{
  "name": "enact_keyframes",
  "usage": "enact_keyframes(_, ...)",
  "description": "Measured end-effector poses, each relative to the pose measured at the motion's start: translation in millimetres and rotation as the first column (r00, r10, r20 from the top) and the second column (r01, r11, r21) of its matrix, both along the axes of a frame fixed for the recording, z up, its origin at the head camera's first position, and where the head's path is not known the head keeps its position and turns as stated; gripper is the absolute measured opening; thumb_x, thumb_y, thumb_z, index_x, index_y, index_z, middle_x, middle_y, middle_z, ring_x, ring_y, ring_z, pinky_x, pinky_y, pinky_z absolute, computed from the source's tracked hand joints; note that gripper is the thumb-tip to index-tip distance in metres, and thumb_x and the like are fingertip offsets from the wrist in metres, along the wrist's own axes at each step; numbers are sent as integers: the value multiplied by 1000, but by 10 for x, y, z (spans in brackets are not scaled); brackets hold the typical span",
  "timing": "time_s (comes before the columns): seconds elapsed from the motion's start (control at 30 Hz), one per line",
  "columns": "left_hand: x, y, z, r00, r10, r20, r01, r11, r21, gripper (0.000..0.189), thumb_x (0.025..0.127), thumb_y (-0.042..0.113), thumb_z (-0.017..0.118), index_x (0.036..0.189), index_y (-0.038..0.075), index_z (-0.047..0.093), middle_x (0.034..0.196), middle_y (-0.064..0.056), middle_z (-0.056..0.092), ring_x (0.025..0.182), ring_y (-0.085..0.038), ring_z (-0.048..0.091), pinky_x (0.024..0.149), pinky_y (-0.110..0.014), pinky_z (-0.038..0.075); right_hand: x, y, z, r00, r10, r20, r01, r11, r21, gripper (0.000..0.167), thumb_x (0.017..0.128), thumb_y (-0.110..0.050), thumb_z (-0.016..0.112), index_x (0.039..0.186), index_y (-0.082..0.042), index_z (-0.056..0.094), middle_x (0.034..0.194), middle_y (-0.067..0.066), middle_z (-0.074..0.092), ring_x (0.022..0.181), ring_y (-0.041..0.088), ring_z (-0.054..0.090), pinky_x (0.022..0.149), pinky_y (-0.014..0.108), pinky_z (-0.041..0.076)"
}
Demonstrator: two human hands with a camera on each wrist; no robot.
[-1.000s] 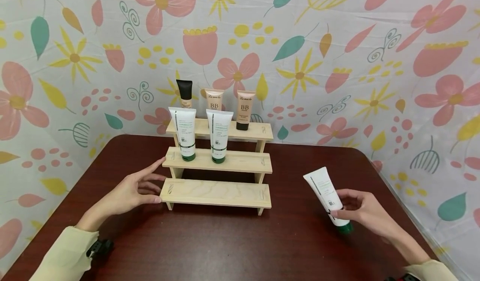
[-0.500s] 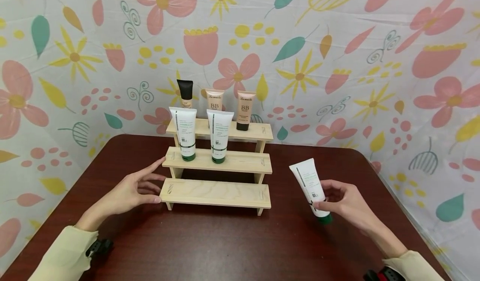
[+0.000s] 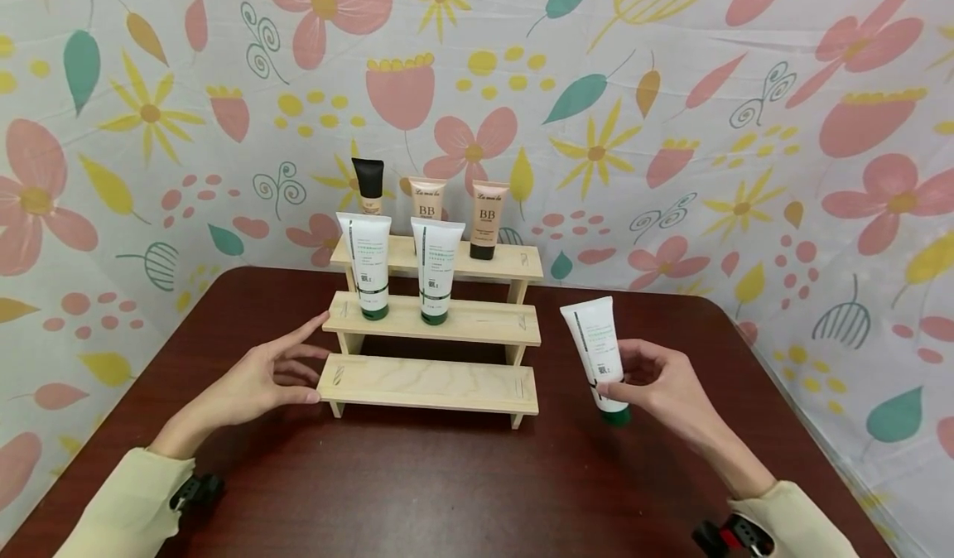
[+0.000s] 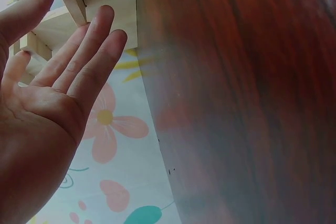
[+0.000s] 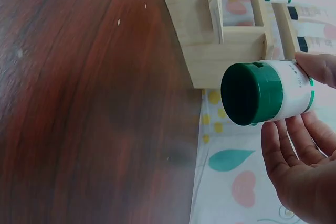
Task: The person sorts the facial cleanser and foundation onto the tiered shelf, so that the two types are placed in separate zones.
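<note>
My right hand [image 3: 663, 388] pinches a white squeeze tube [image 3: 594, 347] with a green cap between thumb and fingers, right of the wooden stand. The tube tilts a little, cap down; in the right wrist view its green cap [image 5: 249, 94] faces the camera above the table. With straightish fingers, my left hand [image 3: 257, 380] touches the left side of the three-tier wooden stand [image 3: 428, 382]. From the left wrist view, the fingers [image 4: 94, 59] lie against the stand's side. Two matching white tubes [image 3: 365, 264] stand on the middle tier.
Along the top tier stand two beige BB cream tubes [image 3: 488, 218] and a tube with a black upper end [image 3: 368, 179], partly hidden by a white tube. The dark red table [image 3: 417, 492] meets a flower-patterned cloth [image 3: 477, 61] behind.
My right hand has carried the white tube left toward the stand, and the tube has become more upright. The left hand and the stand have stayed in place.
</note>
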State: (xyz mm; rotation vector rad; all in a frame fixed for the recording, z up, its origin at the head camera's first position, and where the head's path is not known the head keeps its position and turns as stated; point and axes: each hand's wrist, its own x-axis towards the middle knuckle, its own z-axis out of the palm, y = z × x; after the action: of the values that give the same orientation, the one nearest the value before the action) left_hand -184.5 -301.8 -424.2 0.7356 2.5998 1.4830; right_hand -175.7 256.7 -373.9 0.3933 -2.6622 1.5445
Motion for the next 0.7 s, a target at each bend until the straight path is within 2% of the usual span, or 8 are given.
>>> enact_keyframes(0.33,0,3,-6,1000,2,12,-2,1000,2,108,84,10,91,170,26,26,133,-23,65,98,-24,73,86,-39,61,-38,-189,37,998,0,-62,-2,999,-40,43,86,-9,88,125,0,71,109,14,74,85,25,71,75,30,59)
enact_keyframes(0.7,1,7,20,1000,1,-13,-1,1000,-11,107,84,9,90,169,23,27,132,-22,66,97,-22,74,84,-37,61,-104,-410,188,985,-80,-156,73,996,-52,47,83,-14,92,124,-5,72,101,11,73,85,22,71,75,27,58)
